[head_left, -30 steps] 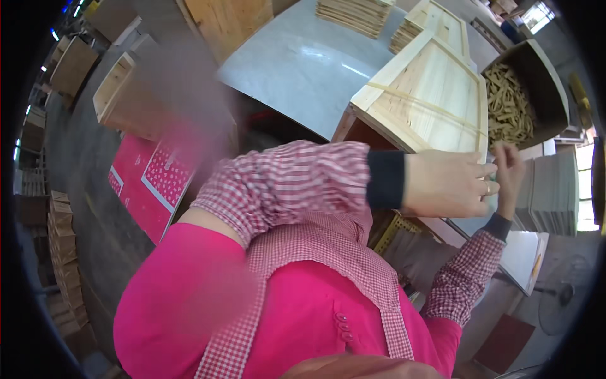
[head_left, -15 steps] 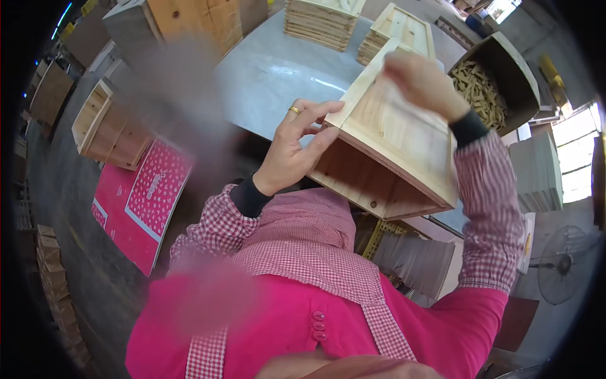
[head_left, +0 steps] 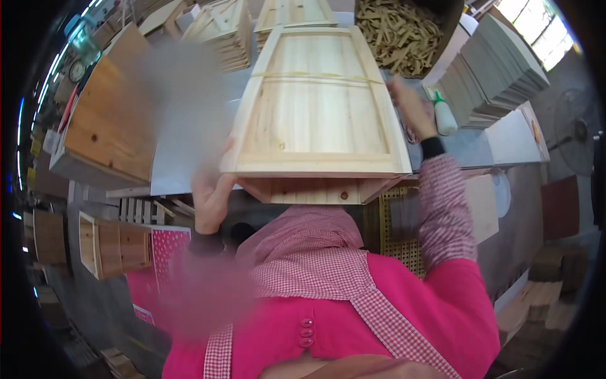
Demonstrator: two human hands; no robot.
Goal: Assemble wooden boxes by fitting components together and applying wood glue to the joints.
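A pale wooden box point(head_left: 319, 120) with a tapered, framed panel on top lies tilted in front of me, its hollow open end toward my body. Across the panel runs a thin yellowish band point(head_left: 315, 76). My left hand point(head_left: 211, 199) grips the box's near left corner, thumb showing, the other fingers partly hidden and blurred. Against the right edge, where the band meets the side, my right hand point(head_left: 411, 108) has its fingers curled, with the fingertips at the band.
Beyond the box stand stacks of wooden panels point(head_left: 224, 31) and a bin of tan strips point(head_left: 401, 38). At right are a white bottle point(head_left: 444, 117) and stacked grey boards point(head_left: 492, 72). A larger wooden box point(head_left: 107, 114) stands left on the grey table point(head_left: 170, 158); another box point(head_left: 113, 246) sits below.
The box has turned to face me squarely, and my view has shifted. My right hand has gone from above the panel to its right edge. A band now shows across the panel.
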